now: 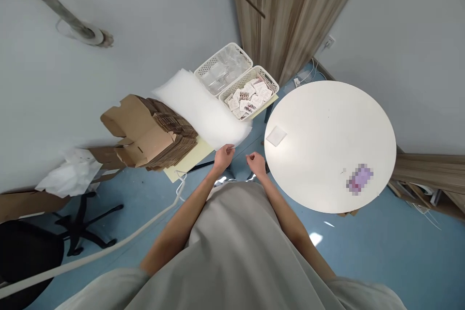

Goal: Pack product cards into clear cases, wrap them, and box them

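My left hand [223, 156] pinches the near corner of a stack of white foam sheets [201, 106] that lies on a low yellow surface [189, 159]. My right hand [256, 163] hovers just to the right of it, fingers loosely curled, holding nothing I can see. It sits beside the edge of a round white table [327, 121]. A small white foam square [276, 135] rests on the left part of that table.
A pile of flat brown cardboard boxes [152, 131] lies left of the foam. Two white baskets stand behind: one with clear bags [222, 68], one with printed packets [250, 94]. A wooden cabinet [279, 14] stands at the back. A black chair [32, 247] and white cable [109, 247] are at left.
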A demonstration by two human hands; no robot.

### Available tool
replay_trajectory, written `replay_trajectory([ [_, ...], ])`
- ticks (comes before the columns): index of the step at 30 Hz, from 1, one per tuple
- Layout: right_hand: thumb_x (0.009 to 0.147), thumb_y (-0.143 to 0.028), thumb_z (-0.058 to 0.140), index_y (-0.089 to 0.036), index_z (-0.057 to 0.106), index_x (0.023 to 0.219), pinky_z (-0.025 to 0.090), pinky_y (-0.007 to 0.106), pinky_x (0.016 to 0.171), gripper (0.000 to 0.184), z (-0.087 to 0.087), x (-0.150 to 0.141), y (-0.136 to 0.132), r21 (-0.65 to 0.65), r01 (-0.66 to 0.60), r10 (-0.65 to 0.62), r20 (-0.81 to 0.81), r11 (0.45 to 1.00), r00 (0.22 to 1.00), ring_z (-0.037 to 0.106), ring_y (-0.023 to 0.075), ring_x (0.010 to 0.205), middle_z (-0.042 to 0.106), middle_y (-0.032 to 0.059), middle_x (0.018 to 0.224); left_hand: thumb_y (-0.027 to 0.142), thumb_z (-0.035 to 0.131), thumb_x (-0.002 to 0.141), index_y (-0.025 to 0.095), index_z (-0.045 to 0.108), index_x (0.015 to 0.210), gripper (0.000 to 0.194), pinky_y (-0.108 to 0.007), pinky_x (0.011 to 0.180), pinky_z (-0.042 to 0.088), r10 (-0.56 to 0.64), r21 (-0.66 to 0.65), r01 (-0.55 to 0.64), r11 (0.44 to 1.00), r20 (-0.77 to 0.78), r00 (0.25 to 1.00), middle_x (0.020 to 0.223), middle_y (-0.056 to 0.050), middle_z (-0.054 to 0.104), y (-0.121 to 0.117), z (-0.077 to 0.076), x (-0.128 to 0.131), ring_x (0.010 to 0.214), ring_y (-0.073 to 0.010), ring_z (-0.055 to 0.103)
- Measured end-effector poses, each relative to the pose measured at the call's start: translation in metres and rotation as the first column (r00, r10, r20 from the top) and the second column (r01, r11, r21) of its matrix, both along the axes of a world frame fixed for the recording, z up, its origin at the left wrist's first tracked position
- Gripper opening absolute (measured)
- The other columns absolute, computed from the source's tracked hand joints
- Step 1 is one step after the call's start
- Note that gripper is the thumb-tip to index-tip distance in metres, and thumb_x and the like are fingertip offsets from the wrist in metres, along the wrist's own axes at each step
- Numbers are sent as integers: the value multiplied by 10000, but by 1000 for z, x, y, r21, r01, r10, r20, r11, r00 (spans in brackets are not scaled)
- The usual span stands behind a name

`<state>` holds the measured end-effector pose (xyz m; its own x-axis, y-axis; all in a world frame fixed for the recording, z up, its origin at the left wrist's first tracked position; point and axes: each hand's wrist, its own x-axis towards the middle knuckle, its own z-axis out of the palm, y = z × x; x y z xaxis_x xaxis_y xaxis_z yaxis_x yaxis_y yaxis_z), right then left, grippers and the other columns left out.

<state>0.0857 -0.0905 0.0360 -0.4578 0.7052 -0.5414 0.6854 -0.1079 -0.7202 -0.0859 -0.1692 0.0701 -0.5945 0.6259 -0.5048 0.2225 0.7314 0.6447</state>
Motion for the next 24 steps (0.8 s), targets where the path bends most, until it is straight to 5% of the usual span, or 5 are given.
replay_trajectory([
  [8,983,-402,614,-268,573,764,511,315,808,260,32,-75,-13,105,-17,20,-25,994,1000,738,223,820,769,16,797,277,585,978,208,733,1210,284,-445,1060,560,76,259,-36,965,-149,986,1180,-123,785,-16,19,-90,1102,-282,737],
  [15,995,-443,620,-268,589,821,522,309,805,248,73,-169,-38,174,-81,103,-124,981,987,753,218,845,767,-2,818,187,597,958,205,722,1227,297,-592,1197,420,234,421,-32,906,-437,869,1342,-177,673,-56,36,-186,1369,-379,546],
  [24,960,-354,636,-267,609,814,525,298,800,172,90,-246,-66,226,-173,190,-53,959,980,739,213,877,762,-2,824,158,547,994,159,580,1455,462,-515,1178,453,258,542,-95,835,-234,937,1558,-186,509,-88,40,-228,1423,-327,518],
])
